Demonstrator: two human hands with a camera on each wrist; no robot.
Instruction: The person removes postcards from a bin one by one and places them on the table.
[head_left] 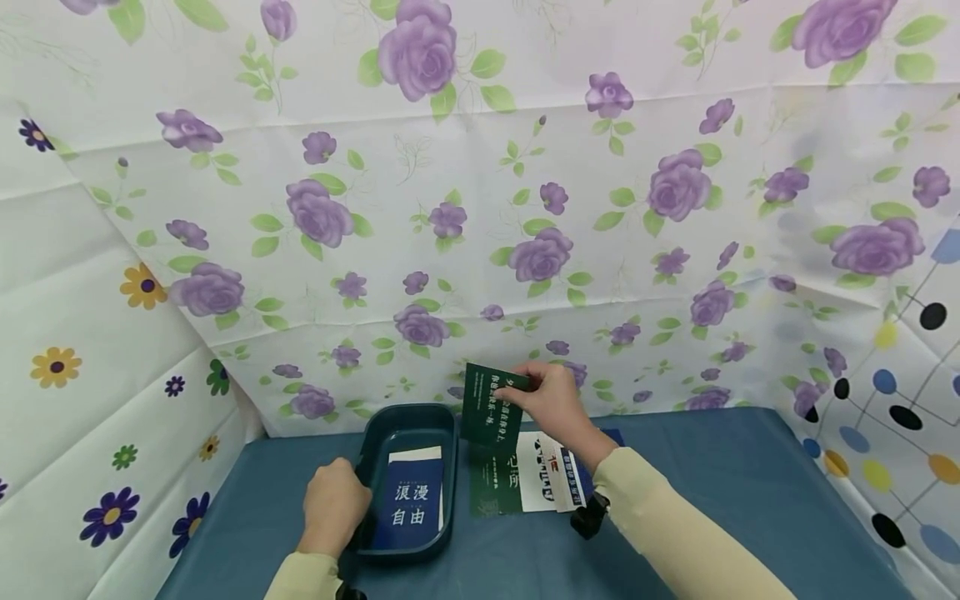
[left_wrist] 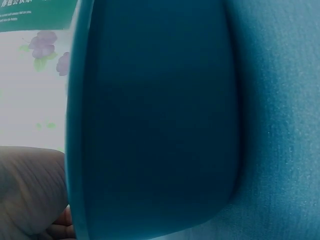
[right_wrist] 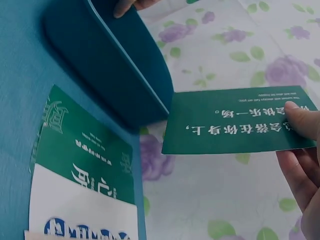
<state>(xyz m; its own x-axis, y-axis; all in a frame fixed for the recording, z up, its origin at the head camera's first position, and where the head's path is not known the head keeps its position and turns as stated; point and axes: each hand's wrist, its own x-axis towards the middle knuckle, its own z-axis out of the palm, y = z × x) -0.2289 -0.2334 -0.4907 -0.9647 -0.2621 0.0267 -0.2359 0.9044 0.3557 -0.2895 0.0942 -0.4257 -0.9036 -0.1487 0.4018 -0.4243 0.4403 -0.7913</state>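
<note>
The green printed card hangs at two o'clock from the teal tray, one end pinched by the fingers of the right hand; its free end could snag the tray's rim. The left hand's fingers grip the nine-o'clock side; tugging might tip it.

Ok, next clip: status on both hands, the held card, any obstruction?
Left hand gripping tray at rim. Right hand pinching green card, raised off table. Blue card in tray. Nothing visible blocking between held card and tray.
</note>
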